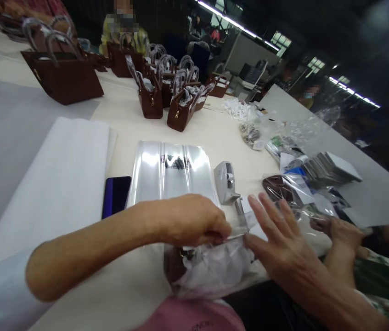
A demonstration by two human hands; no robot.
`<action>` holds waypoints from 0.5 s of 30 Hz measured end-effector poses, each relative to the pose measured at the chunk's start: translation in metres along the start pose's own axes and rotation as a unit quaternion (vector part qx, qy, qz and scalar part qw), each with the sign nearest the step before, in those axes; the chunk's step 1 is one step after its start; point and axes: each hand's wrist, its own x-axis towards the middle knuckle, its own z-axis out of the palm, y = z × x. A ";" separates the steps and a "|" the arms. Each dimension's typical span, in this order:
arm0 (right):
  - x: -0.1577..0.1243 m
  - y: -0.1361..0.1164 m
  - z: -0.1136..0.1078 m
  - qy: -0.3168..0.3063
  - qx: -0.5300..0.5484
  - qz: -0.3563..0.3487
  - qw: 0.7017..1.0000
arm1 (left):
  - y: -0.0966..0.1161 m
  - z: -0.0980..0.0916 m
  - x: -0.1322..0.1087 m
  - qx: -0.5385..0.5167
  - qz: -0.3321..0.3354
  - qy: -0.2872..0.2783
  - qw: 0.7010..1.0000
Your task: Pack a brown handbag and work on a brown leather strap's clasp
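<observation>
My left hand [197,223] is closed, its fingers pinching the upper edge of a clear plastic bag [215,285]. Inside that bag lies a dark brown handbag [173,266] with white tissue paper [211,266] around it; the left arm partly covers it. My right hand [284,243] is open with its fingers spread, its thumb beside the bag's right edge; whether it touches the plastic is unclear. Just beyond both hands stands a grey tape dispenser [226,181]. A stack of flat clear plastic bags [149,177] lies behind my left hand.
A phone [116,196] and white paper sheets [53,170] lie to the left. Brown handbags [66,78] with wrapped handles stand farther back. At right are a stack of grey cards [328,170], a brown piece in plastic [279,187] and a co-worker's hand [344,236].
</observation>
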 end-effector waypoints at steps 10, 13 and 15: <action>0.008 0.033 -0.050 -0.059 0.117 -0.013 0.991 | -0.003 -0.007 -0.030 -0.209 -0.056 0.291 0.932; 0.013 0.066 -0.085 -0.056 0.064 0.031 0.996 | -0.014 -0.009 -0.047 -0.216 -0.139 0.471 0.844; 0.019 0.092 -0.108 -0.032 0.010 0.098 0.995 | -0.023 0.004 -0.057 -0.226 -0.198 0.534 0.790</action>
